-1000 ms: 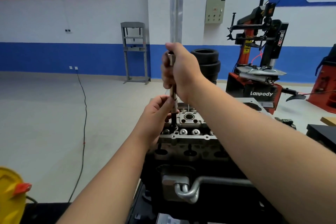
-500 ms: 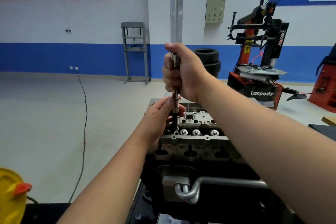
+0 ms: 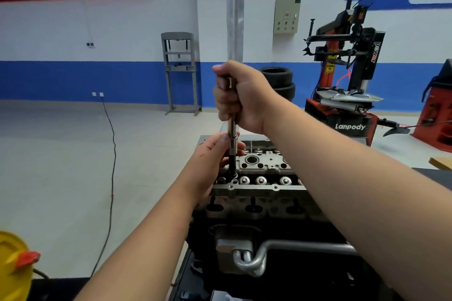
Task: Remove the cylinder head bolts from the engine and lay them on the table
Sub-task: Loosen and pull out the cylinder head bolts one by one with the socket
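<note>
Steel socket extension, upright, its lower tip set into a bolt hole at the near left corner of the cylinder head. Right hand: fist closed round the upper end of the extension, thumb on top. Left hand: fingers and thumb pinching the socket collar low on the shaft, just above the head. Cylinder head bolts: three washered heads visible in a row along the near edge of the cylinder head, to the right of the tool tip; whether a bolt sits under the socket cannot be told. Engine block: dark, below the head, with a bent metal pipe across its near face. Tyre changer, red and black, at far right. Stacked tyres behind the right hand. Yellow container at the lower left corner
</note>
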Demonstrator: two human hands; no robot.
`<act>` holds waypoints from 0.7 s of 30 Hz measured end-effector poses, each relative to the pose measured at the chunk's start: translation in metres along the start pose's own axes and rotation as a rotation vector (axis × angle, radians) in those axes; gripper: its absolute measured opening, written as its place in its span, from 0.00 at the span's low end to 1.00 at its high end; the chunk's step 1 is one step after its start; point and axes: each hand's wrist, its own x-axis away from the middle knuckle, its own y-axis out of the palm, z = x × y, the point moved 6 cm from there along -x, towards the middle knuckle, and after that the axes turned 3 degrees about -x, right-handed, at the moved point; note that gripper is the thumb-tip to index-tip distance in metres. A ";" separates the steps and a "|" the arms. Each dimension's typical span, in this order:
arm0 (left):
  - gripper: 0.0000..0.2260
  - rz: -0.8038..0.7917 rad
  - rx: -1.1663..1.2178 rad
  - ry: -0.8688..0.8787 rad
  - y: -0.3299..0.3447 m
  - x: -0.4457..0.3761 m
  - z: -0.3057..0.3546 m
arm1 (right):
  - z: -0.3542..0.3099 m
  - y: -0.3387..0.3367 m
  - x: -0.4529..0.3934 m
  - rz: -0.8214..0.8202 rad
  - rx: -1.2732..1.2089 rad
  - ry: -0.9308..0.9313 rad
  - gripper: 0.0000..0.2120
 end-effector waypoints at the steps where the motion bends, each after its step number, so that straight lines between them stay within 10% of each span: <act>1: 0.15 -0.001 0.005 -0.003 0.000 0.000 0.000 | 0.002 -0.001 0.001 0.009 0.006 0.018 0.18; 7: 0.04 0.109 -0.045 0.089 -0.006 0.001 0.003 | 0.020 0.013 0.022 0.463 0.188 -0.200 0.15; 14: 0.18 0.020 -0.092 0.021 0.001 0.003 -0.001 | 0.010 0.003 0.006 0.039 0.023 -0.016 0.22; 21: 0.07 0.087 -0.088 0.105 -0.001 -0.001 0.003 | 0.018 0.014 0.021 0.461 0.165 -0.313 0.15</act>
